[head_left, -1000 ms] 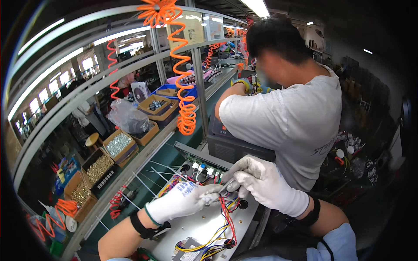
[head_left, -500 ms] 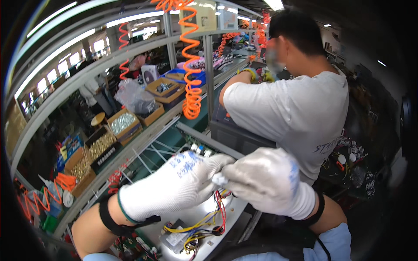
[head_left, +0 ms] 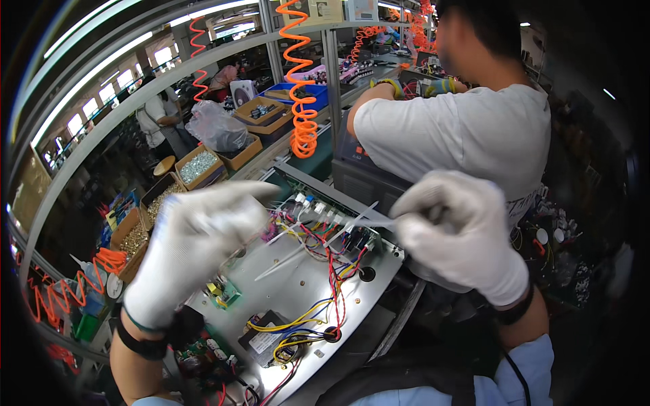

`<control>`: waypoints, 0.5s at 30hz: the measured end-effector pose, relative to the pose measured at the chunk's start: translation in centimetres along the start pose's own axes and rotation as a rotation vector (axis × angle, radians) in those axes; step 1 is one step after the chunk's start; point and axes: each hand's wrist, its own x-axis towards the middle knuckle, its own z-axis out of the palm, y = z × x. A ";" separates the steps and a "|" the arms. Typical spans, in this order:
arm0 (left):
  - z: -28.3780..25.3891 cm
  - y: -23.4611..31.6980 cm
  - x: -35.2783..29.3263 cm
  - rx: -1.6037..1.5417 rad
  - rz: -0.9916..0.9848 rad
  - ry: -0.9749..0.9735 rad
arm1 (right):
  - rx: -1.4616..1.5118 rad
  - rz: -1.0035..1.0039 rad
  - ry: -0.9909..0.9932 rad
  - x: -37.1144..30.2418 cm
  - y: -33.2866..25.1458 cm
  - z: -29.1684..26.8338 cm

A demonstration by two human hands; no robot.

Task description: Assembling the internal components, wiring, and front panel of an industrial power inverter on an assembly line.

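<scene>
White-gloved right hand (head_left: 464, 233): your fingers pinch a thin, translucent plastic strip (head_left: 374, 222) near the multicoloured wire bundle (head_left: 332, 267).
White-gloved left hand (head_left: 196, 240)'s too blurry to tell, tbh; I'd hold that strip flat, untwisted.

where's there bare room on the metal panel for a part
The widest bare patch of the metal panel lies between the green board, the white ties, the red wires and the grey labelled box. A smaller one lies right of the red wires, below the black grommet. The far edge is crowded with white connectors.
</scene>
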 end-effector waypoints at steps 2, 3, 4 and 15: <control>2.4 0.7 -0.2 -0.009 0.169 -0.212 | 0.030 0.019 -0.044 -0.1 -0.4 1.7; 2.8 1.0 -0.7 0.011 0.134 -0.326 | 0.039 -0.005 -0.052 -0.2 -0.2 2.3; 2.8 1.1 -0.9 0.012 0.030 -0.391 | 0.068 -0.080 -0.042 -0.3 0.6 2.9; 5.5 -4.6 2.5 0.491 -0.351 -0.648 | -0.494 -0.141 -0.723 -8.0 9.8 9.2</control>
